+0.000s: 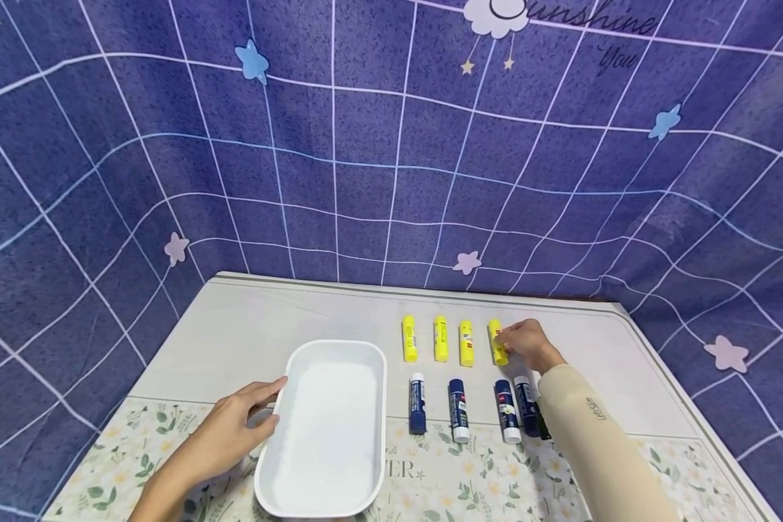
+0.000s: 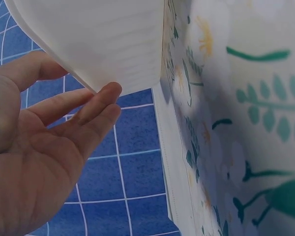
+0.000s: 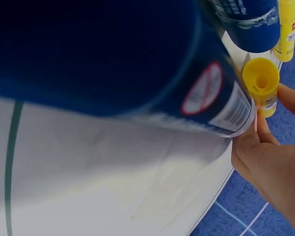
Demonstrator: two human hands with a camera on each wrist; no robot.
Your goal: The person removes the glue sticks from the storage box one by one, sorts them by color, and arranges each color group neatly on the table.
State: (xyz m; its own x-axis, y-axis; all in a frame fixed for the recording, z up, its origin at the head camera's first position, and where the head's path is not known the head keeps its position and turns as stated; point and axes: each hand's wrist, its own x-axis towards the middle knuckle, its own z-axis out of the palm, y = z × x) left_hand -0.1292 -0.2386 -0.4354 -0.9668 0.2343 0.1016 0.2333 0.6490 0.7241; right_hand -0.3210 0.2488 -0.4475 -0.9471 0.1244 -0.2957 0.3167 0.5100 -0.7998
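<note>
My right hand (image 1: 527, 342) pinches the rightmost yellow glue stick (image 1: 498, 342), thumb on one side and fingers on the other. In the right wrist view that same yellow glue stick (image 3: 261, 86) shows its round end between the fingertips. My left hand (image 1: 238, 428) touches the left rim of a white tray (image 1: 380, 428) with its fingertips. From the left wrist, loosely bent fingers (image 2: 101, 103) rest against the tray's rim (image 2: 54, 54), and the palm is visible. Nothing lies inside the tray.
More yellow glue sticks (image 1: 441, 338) stretch left from the right hand in a row. Nearer stand several dark blue glue sticks (image 1: 459, 409) with white ends, the rightmost partly hidden by the sleeve (image 1: 594, 442). A purple gridded curtain (image 1: 365, 181) surrounds the white and floral table (image 1: 254, 312).
</note>
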